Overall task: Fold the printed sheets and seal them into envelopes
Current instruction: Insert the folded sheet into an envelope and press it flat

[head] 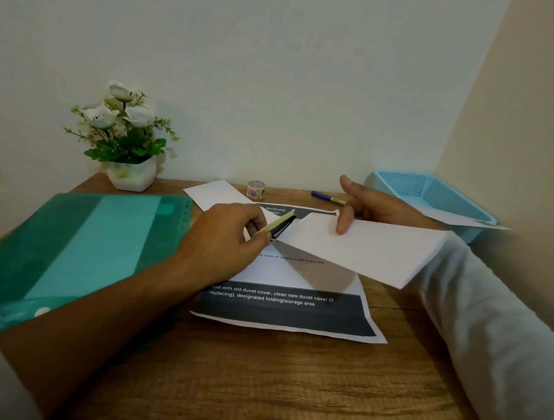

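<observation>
Our left hand [231, 236] pinches what seems a folded sheet [279, 227] at the mouth of the white envelope [361, 248], which our right hand [367, 206] grips above the desk [289, 391]; we should slide it in squarely.

- Soft, rather dim indoor light lies warm on the brown wooden tabletop [256, 388]; no shadow has a hard edge.
- The blank white folded paper [364, 248] in the right hand [377, 207] throws a broad grey shadow onto the white printed sheet with dark bands [281, 312] just beneath it.
- Behind and left of that sheet, the white-flowered plant in a white pot [123, 133] casts a faint wall shadow on the sheet's side.
- Left of the sheet, the translucent teal plastic folder [79, 245] carries one small bright glint.
- The sheet's large lettering is sharp and its fine print is soft; the small yellow-and-black object [277, 226] in the left hand's [224, 239] grip is blurred.
- Wide-angle stretch swells both arms near the lower corners.
</observation>
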